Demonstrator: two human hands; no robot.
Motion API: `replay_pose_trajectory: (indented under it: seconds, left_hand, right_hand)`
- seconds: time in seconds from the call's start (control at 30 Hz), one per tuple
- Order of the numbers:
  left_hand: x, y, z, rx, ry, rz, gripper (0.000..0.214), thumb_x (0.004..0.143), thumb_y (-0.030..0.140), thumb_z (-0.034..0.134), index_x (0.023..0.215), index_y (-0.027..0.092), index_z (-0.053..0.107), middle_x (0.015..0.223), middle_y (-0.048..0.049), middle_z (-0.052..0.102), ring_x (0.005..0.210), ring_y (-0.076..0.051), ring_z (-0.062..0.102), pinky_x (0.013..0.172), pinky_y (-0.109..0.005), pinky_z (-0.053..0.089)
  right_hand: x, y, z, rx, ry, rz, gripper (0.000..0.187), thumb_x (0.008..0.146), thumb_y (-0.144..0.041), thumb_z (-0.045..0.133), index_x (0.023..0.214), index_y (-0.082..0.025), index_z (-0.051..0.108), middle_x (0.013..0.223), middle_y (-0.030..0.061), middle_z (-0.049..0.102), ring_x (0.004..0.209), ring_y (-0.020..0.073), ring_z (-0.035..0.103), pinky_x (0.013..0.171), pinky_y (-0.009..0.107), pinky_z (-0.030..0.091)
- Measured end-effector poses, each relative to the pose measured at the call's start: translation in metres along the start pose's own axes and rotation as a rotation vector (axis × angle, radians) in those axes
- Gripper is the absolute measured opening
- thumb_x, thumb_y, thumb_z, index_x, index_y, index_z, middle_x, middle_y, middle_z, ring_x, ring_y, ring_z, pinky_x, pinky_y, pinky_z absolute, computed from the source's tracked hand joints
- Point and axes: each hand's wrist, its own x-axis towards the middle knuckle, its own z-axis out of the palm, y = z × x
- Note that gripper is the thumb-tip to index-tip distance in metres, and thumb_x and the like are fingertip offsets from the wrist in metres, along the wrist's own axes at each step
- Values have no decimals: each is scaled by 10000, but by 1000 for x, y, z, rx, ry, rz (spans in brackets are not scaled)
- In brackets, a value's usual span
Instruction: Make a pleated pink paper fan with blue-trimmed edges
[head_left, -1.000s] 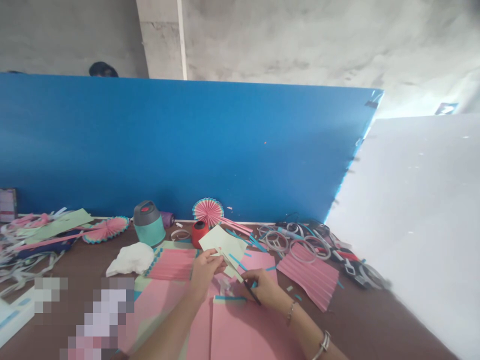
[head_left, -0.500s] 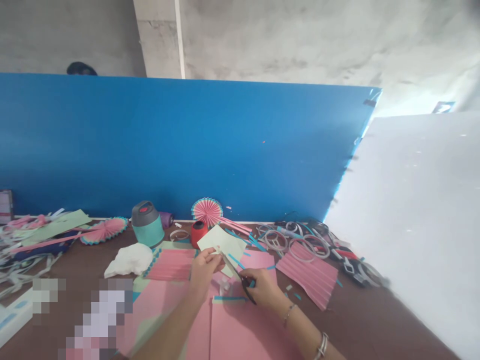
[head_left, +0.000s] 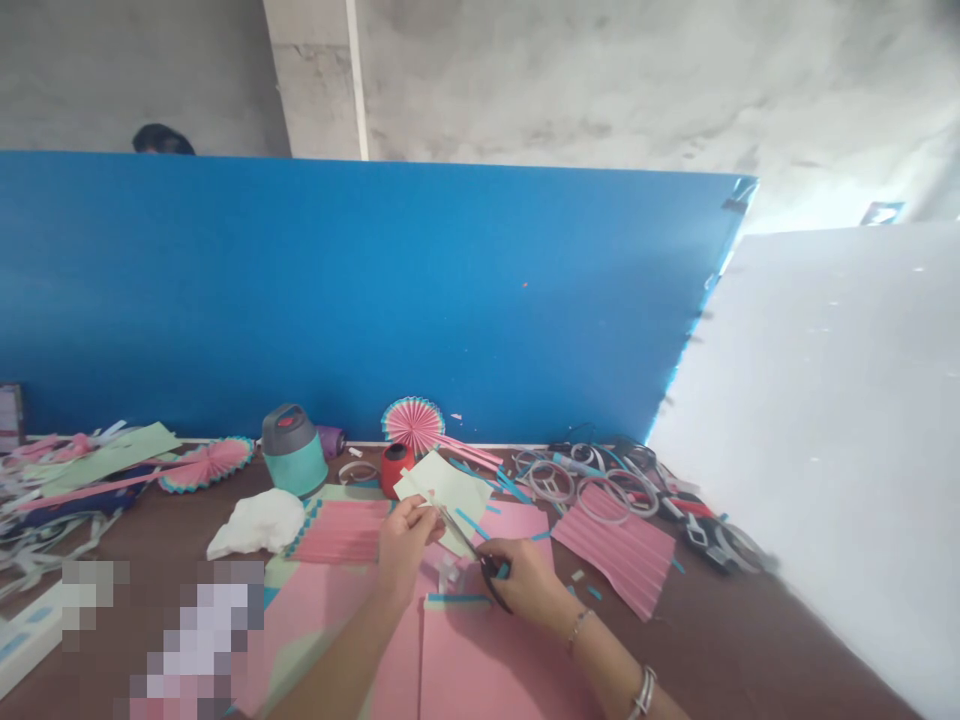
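Observation:
My right hand point(head_left: 521, 575) grips a pair of scissors point(head_left: 493, 572) by the dark handles. The blades point up and left toward my left hand point(head_left: 409, 540). That hand is closed in a pinch on a small pale piece of paper point(head_left: 430, 497), mostly covered by the fingers. Just behind my hands lies a pale green sheet point(head_left: 457, 487). Beneath them are pink sheets point(head_left: 495, 660), one edged with a blue strip point(head_left: 457, 598). Pleated pink paper point(head_left: 345, 530) with a blue and green edge rests left of my left hand.
A finished paper fan point(head_left: 414, 424) leans against the blue partition point(head_left: 337, 290), near a red container point(head_left: 396, 470). A teal jar point(head_left: 295, 455) and white crumpled material point(head_left: 259, 522) are at left. Tape rings point(head_left: 551, 480) and more pleated pink paper point(head_left: 619, 545) lie at right.
Both hands stay in almost the same place, with the scissors still beside the left fingertips. The view has shifted very slightly.

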Motion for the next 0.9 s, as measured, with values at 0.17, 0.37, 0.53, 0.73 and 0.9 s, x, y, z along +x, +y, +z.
replay_pose_trajectory:
  seconds: [0.17,0.37,0.53,0.73,0.9]
  left_hand:
    - [-2,1,1,-10,29,13,426,543,337,781,852,145,558,739,-63,704,647,-172,672,612,-265,537]
    - [-4,2,2,-14,41,16,440,531,349,792,842,134,565,708,-50,694,658,-171,669,626,-264,545]
    - [-2,0,2,-19,56,25,423,530,350,791,814,142,556,665,-20,677,610,-152,658,621,-260,548]
    - [-1,0,-1,15,56,26,371,582,332,755,836,154,552,691,-23,681,631,-162,674,588,-233,526]
    - [-2,1,-1,0,50,-5,348,590,317,743,830,154,552,709,-26,666,679,-187,687,576,-230,520]
  right_hand:
    - [1,1,1,-15,-13,-8,313,600,-112,473,800,-151,711,670,14,650,603,121,504,560,191,357]
    - [1,1,1,-12,-8,0,304,624,-125,477,817,-141,712,684,26,660,604,123,516,556,189,362]
    - [1,-2,0,-21,0,23,334,609,-109,480,841,-144,718,678,30,665,606,123,526,560,187,369]
    - [1,-5,-3,103,18,94,289,629,-155,509,833,-146,714,675,27,643,567,121,509,519,200,368]
    - [5,-3,-3,521,48,244,350,655,-378,614,912,-146,668,574,-27,539,450,90,441,440,211,349]
